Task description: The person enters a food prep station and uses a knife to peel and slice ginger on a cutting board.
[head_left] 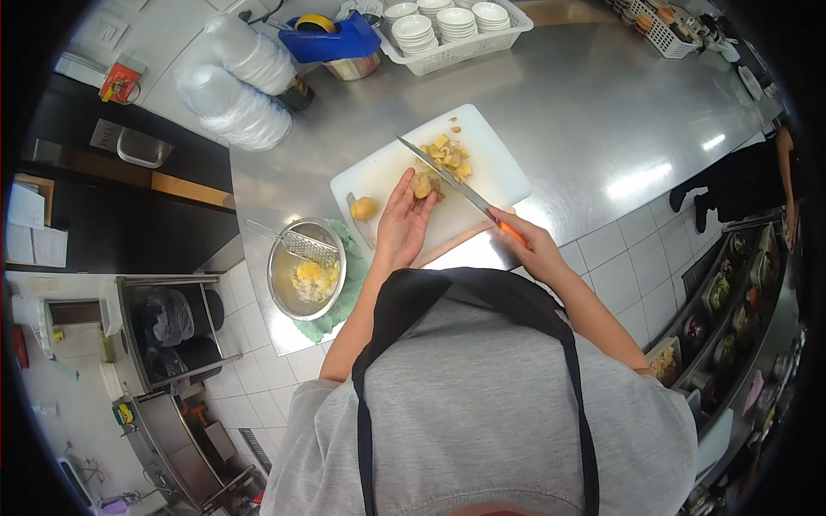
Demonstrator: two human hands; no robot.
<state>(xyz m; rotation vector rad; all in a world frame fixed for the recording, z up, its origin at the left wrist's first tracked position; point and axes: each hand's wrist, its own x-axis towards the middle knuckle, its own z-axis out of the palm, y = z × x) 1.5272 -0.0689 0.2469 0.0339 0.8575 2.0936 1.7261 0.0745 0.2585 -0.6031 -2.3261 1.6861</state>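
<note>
My left hand (pixel 403 219), palm up, cups a yellow potato (pixel 421 184) over the white cutting board (pixel 361 176). A knife (pixel 469 193) with an orange handle is gripped in my right hand (pixel 535 249); its long blade slants up and left across the board, close to the potato. Beyond the blade lie yellowish potato chunks and brownish peel scraps (pixel 449 156). Another whole potato (pixel 364 208) rests near the board's left edge. To the left, a metal bowl (pixel 274 288) holds yellow and white grated food, with a flat grater (pixel 311 248) leaning inside it.
A green cloth (pixel 351 288) lies under the bowl on the steel table (pixel 585 112). Wrapped stacks of plastic cups (pixel 232 103), a blue tape dispenser (pixel 331 41) and a white basket (pixel 469 53) of small dishes stand at the back. At right, another person (pixel 744 185) is near food trays.
</note>
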